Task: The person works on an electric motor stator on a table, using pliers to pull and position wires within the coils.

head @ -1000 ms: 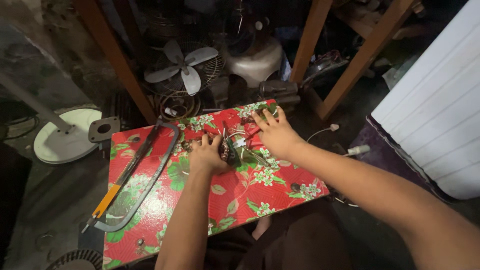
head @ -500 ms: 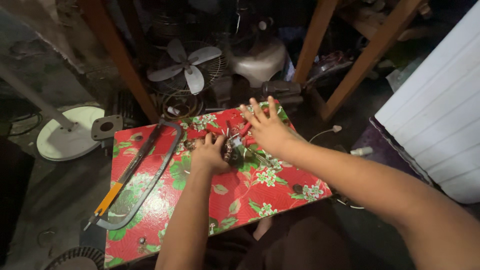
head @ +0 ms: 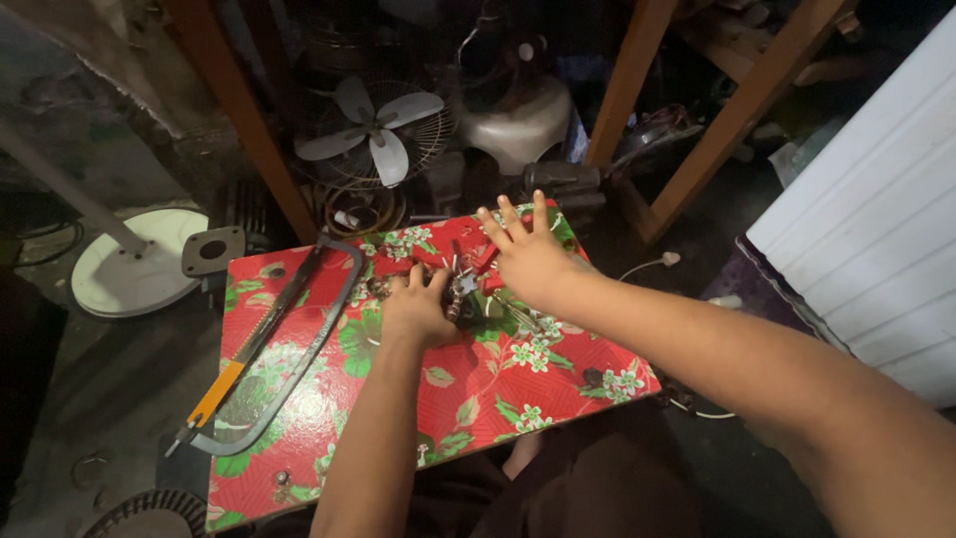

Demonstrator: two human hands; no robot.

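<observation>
A small metal part (head: 460, 289) with wires sits near the middle of the far edge of the red flowered board (head: 498, 389), though the dim light makes it hard to tell exactly what it is. The left hand (head: 418, 311) rests curled on the board with its fingers closed around the near side of the part, forearm running straight back toward the near edge. The right hand (head: 528, 261) hovers just beyond the part, palm down and fingers spread wide, its arm stretching in from the right corner. A hacksaw (head: 274, 344) with an orange handle lies along the board's left side. Beyond the far edge stand a small fan (head: 373, 125) and wooden legs (head: 732, 115); a white round base (head: 134, 264) lies on the floor to the left.
</observation>
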